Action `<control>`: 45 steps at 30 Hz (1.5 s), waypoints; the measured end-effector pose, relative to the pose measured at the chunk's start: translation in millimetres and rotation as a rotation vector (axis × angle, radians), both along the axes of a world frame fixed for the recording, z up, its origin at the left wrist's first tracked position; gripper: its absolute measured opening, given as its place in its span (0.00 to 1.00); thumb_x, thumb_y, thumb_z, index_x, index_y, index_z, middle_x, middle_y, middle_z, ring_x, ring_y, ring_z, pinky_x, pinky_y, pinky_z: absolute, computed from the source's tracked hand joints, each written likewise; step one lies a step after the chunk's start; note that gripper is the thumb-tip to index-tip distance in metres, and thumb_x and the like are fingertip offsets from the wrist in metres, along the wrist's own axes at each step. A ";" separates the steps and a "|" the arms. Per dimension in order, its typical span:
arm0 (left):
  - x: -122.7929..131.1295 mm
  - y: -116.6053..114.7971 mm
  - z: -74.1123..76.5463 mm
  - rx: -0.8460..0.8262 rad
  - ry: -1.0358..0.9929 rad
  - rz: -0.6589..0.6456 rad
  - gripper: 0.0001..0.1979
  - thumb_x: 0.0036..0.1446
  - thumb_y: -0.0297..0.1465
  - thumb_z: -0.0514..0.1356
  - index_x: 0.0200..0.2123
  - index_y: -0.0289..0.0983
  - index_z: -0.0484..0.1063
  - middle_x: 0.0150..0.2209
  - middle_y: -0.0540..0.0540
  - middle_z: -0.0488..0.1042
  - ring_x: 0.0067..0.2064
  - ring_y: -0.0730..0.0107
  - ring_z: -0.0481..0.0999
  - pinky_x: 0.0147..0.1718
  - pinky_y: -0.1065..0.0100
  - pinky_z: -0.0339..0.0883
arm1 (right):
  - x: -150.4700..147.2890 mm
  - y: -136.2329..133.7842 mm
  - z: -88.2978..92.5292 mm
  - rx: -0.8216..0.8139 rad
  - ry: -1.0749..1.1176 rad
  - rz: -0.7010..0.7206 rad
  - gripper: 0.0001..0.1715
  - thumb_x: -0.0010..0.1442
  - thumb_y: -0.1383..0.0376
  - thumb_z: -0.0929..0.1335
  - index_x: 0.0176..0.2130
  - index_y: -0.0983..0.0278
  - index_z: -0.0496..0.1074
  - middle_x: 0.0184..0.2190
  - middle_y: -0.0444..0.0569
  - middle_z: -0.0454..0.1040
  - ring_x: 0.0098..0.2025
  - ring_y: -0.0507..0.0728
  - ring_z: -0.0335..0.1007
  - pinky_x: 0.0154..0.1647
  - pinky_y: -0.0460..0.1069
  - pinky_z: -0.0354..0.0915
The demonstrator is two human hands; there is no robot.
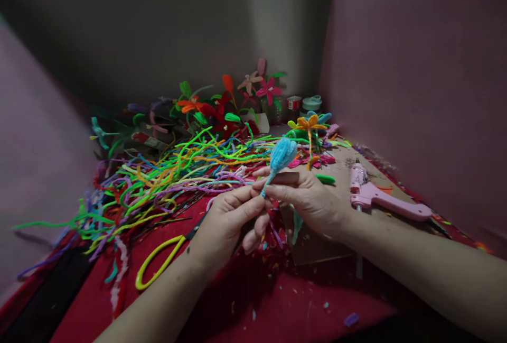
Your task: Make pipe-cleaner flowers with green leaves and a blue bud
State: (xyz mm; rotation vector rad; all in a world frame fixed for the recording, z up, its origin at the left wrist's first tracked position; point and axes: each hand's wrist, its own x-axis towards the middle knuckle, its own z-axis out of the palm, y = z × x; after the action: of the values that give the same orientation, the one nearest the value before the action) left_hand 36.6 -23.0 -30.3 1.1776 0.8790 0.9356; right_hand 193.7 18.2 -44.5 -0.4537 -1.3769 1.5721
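A blue pipe-cleaner flower bud [282,154] stands tilted to the upper right, its loops gathered into a rounded head. Both hands pinch its thin twisted stem. My left hand [233,215] grips the lower end between thumb and forefinger. Just above, the thumb and fingers of my right hand [307,197] close on the stem below the head. Yellow-handled scissors [160,263] lie beside my left wrist, their blades partly hidden by the hand. Under my right hand is a piece of brown cardboard [317,248].
Loose pipe cleaners [158,174] in many colours spread over the red cloth [253,300]. A pink glue gun [384,200] lies at the right. Finished pipe-cleaner flowers [225,102] stand along the back wall, near a jar with a teal lid [312,102]. Small scraps litter the cloth.
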 end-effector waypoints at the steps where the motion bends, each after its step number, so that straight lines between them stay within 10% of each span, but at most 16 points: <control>1: 0.6 -0.1 0.1 0.063 0.109 0.039 0.09 0.59 0.34 0.55 0.28 0.35 0.67 0.17 0.54 0.66 0.13 0.84 0.58 0.13 0.79 0.52 | -0.3 0.4 -1.3 0.008 -0.016 -0.010 0.07 0.54 0.67 0.70 0.36 0.61 0.78 0.32 0.45 0.77 0.38 0.52 0.71 0.48 0.52 0.64; 11: 1.7 -1.9 -17.2 0.961 0.903 0.383 0.05 0.57 0.25 0.55 0.36 0.34 0.69 0.26 0.52 0.72 0.23 0.80 0.69 0.25 0.78 0.60 | -6.6 2.4 -18.5 -0.034 -0.082 -0.080 0.09 0.54 0.61 0.70 0.36 0.61 0.78 0.35 0.46 0.75 0.40 0.53 0.68 0.46 0.50 0.62; 24: -1.9 1.2 -22.5 1.160 0.980 0.419 0.08 0.58 0.24 0.55 0.42 0.35 0.68 0.34 0.48 0.77 0.31 0.76 0.75 0.32 0.77 0.64 | -8.7 -4.4 -7.1 -0.086 -0.106 -0.071 0.08 0.54 0.63 0.68 0.34 0.63 0.77 0.29 0.44 0.75 0.35 0.51 0.67 0.43 0.49 0.62; 35: 3.3 -3.6 -7.7 0.386 0.530 0.365 0.08 0.56 0.35 0.56 0.30 0.37 0.69 0.20 0.54 0.64 0.20 0.79 0.59 0.18 0.76 0.54 | -7.9 -4.1 -4.3 -0.060 -0.081 -0.049 0.05 0.53 0.65 0.69 0.28 0.63 0.76 0.26 0.41 0.71 0.33 0.50 0.65 0.42 0.47 0.62; 45: 6.6 -5.4 1.8 0.052 0.156 0.262 0.09 0.55 0.35 0.59 0.28 0.36 0.64 0.17 0.57 0.59 0.15 0.84 0.52 0.13 0.79 0.48 | -5.3 0.8 -1.1 -0.011 -0.106 -0.053 0.04 0.51 0.67 0.69 0.25 0.64 0.73 0.26 0.41 0.69 0.34 0.51 0.64 0.43 0.48 0.59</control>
State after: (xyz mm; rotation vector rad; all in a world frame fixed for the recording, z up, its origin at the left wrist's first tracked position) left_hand 43.2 -28.4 -28.4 1.2112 1.1606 1.0932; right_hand 188.4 19.0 -45.6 -0.5833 -1.4252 1.5314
